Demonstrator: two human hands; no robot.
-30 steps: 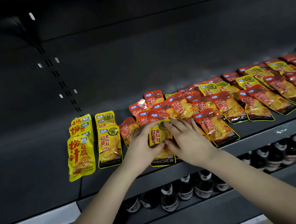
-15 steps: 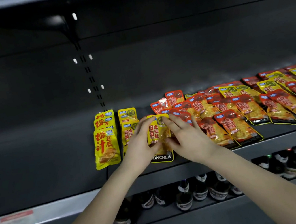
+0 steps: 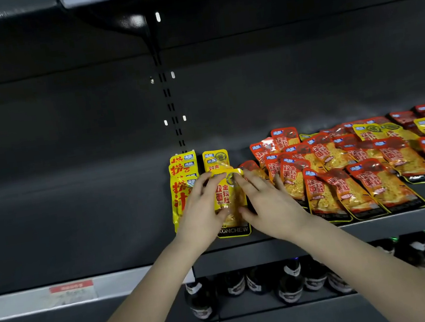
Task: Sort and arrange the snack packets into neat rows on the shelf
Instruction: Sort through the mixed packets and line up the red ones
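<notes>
Packet (image 3: 229, 197) pinched by its edges between left hand (image 3: 202, 212) and right hand (image 3: 270, 204), fingers curled round it. Just left of the left hand, one tidy row (image 3: 182, 170); beyond the fingertips, second row (image 3: 215, 159) begun. Right of the right hand, mixed heap (image 3: 345, 174) unsorted: likely early going.

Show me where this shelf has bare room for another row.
Bare dark metal shelf lies left of the yellow plastic snack packet rows; a narrow gap sits between them and the overlapping red plastic packets, at the back. Rightward it is crowded.
</notes>
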